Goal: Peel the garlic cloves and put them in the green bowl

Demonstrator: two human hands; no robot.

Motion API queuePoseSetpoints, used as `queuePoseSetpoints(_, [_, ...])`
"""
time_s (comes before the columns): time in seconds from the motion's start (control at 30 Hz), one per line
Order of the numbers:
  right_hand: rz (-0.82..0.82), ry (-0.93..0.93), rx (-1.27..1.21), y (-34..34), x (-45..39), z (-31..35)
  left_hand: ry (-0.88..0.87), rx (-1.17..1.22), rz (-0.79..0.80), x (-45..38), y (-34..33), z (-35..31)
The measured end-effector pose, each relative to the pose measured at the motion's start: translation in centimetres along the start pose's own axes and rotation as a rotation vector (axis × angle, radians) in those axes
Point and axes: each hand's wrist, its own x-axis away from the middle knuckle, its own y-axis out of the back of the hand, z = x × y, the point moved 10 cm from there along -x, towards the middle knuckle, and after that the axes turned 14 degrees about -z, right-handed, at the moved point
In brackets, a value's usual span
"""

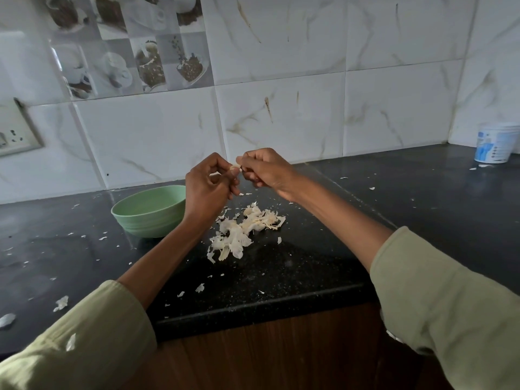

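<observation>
we see both forearms reaching forward from pale green sleeves, raised and converging. our left hand (208, 187) and right hand (264, 168) meet fingertip to fingertip, fingers curled, pinching a small garlic clove (235, 166) between them.

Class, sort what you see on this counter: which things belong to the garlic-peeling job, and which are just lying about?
Part of the job: garlic clove pinched between left hand and right hand; green bowl; heap of peeled skins.

Lying about: white tub; wall socket.
</observation>
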Motion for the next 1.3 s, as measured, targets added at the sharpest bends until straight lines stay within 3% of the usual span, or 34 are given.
queuePoseSetpoints(0.13, [-0.223, 0.436, 0.44, 0.6, 0.3, 2.7, 0.068, -0.044, -0.071, 0.3, 0.2, 0.9])
queuePoseSetpoints(0.3, [-0.236, 0.572, 0.606, -0.1, 1.2, 3.5, 0.066, -0.136, -0.086, 0.4, 0.3, 1.2])
queuePoseSetpoints(0.63, [-0.025, 0.256, 0.315, 0.8, 0.0, 1.3, 0.106, 0.029, 0.088, 0.4, -0.9, 0.7])
queuePoseSetpoints(0.77, [0.002, 0.236, 0.328, 1.1, -0.3, 1.1, 0.212, 0.116, 0.145, 0.6, -1.7, 1.3])
queuePoseSetpoints(1.1, [0.215, 0.221, 0.439, 0.0, 0.5, 0.4, 0.416, 0.235, 0.067, 0.4, -1.3, 3.2])
queuePoseSetpoints(1.3, [0.22, 0.226, 0.64, 1.1, 0.1, -0.7, 0.38, 0.174, 0.067, -0.1, -0.9, 3.6])
